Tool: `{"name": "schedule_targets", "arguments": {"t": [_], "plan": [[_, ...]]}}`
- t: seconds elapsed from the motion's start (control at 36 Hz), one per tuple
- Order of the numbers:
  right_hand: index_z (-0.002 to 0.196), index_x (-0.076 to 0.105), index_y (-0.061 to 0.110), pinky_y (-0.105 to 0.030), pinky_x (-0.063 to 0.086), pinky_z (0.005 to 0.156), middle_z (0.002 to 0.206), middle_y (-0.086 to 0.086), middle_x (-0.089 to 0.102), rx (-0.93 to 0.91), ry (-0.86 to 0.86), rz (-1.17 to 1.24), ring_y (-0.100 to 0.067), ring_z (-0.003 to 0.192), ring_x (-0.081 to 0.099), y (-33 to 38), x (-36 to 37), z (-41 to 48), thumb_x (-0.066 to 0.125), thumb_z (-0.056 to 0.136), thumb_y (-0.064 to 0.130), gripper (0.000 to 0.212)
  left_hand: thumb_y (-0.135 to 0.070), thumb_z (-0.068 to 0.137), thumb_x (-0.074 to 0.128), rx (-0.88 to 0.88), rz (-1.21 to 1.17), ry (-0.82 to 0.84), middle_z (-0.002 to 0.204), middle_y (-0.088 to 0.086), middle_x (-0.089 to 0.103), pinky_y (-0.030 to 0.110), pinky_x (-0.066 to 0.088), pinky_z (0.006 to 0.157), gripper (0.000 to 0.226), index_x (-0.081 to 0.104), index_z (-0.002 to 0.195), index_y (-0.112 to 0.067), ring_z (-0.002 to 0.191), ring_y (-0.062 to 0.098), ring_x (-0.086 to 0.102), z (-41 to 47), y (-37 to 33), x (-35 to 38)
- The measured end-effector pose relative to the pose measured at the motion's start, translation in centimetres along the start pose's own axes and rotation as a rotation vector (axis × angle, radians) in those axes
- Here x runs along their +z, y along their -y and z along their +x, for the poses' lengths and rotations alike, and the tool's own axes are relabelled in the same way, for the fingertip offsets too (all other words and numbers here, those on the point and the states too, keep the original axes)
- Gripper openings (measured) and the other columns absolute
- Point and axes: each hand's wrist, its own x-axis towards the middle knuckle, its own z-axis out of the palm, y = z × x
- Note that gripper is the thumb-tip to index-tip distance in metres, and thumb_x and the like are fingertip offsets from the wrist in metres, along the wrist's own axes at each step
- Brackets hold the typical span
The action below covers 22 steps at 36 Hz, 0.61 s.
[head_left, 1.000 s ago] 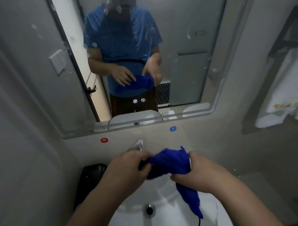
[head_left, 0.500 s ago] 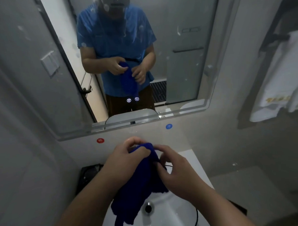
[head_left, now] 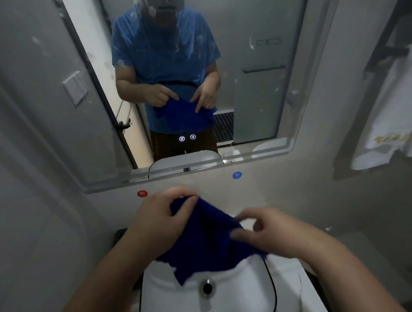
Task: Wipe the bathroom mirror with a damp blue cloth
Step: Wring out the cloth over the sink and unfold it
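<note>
The mirror point(head_left: 256, 84) is the biggest thing here. It hangs on the wall above the sink point(head_left: 205, 303), and it has white spots and smears on it, so it looks like no wiping has started yet. The sink is white and sits right under both hands. The blue cloth point(head_left: 203, 237) is held up in the air just over the sink, not touching the mirror. I think it is kept there so any drips fall into the bowl and not on the floor. The cloth is being pulled open between the hands, probably to make a flat face for wiping. Its long way runs from hand to hand, on a slant: the left end is higher and farther back over the sink, toward the wall, and the right end is lower and nearer the person. The loose part hangs down, and one pointy corner points down toward the drain point(head_left: 207, 288) in the sink. The left hand point(head_left: 160, 218) has its fingers curled around the top corner of the cloth. The right hand point(head_left: 270, 230) is a bit blurry, but its thumb and fingers look like they pinch the other edge.
</note>
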Motion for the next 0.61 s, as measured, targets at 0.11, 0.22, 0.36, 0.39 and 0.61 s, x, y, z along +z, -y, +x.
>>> {"name": "schedule_targets", "arguments": {"t": [0.11, 0.22, 0.36, 0.39, 0.61], "plan": [[0.120, 0.060, 0.055, -0.023, 0.052, 0.064, 0.085, 0.016, 0.065, -0.029, 0.101, -0.145, -0.004, 0.073, 0.065, -0.1, 1.8, 0.1, 0.075, 0.081, 0.066, 0.043, -0.036, 0.106, 0.061, 0.040, -0.052, 0.022, 0.100, -0.028, 0.071, 0.014, 0.048, 0.082, 0.016, 0.073, 0.112, -0.044, 0.102, -0.011, 0.061, 0.0, -2.4, 1.2], [0.104, 0.063, 0.041, -0.031, 0.055, 0.093, 0.104, 0.023, 0.063, -0.259, -0.039, 0.021, 0.001, 0.100, 0.060, 0.1, 4.7, 0.2, 0.065, 0.089, 0.050, 0.018, -0.039, 0.104, 0.061, 0.085, -0.052, 0.019, 0.101, -0.027, 0.071, 0.012, 0.050, 0.082, 0.014, 0.071, 0.109, -0.046, 0.101, -0.006, 0.064, 0.1, -4.0, 2.0], [0.111, 0.071, 0.034, -0.039, 0.058, 0.093, 0.106, 0.013, 0.077, -0.335, -0.088, 0.386, -0.008, 0.101, 0.072, 0.4, 5.6, 0.5, 0.056, 0.101, 0.046, 0.022, -0.040, 0.104, 0.060, 0.086, -0.029, 0.017, 0.103, -0.027, 0.070, 0.020, 0.055, 0.090, 0.015, 0.070, 0.112, -0.048, 0.103, -0.002, 0.065, 0.2, -4.0, 1.0], [0.103, 0.071, 0.031, -0.041, 0.059, 0.086, 0.096, 0.012, 0.076, -0.338, -0.152, 0.368, -0.006, 0.090, 0.071, 0.3, 5.7, 0.7, 0.053, 0.105, 0.041, 0.020, -0.040, 0.105, 0.060, 0.078, -0.026, 0.023, 0.103, -0.026, 0.071, 0.021, 0.056, 0.090, 0.014, 0.070, 0.112, -0.047, 0.103, -0.001, 0.066, 0.2, -3.9, 0.8], [0.115, 0.072, 0.047, -0.030, 0.056, 0.092, 0.104, 0.029, 0.074, -0.279, -0.328, 0.115, 0.001, 0.100, 0.068, -0.3, 3.3, 1.5, 0.058, 0.103, 0.029, 0.025, -0.060, 0.089, 0.074, -0.116, 0.186, 0.249, 0.108, -0.020, 0.069, 0.024, 0.059, 0.082, 0.040, 0.057, 0.125, -0.055, 0.098, 0.006, 0.069, 0.1, -1.6, 0.1]]}}
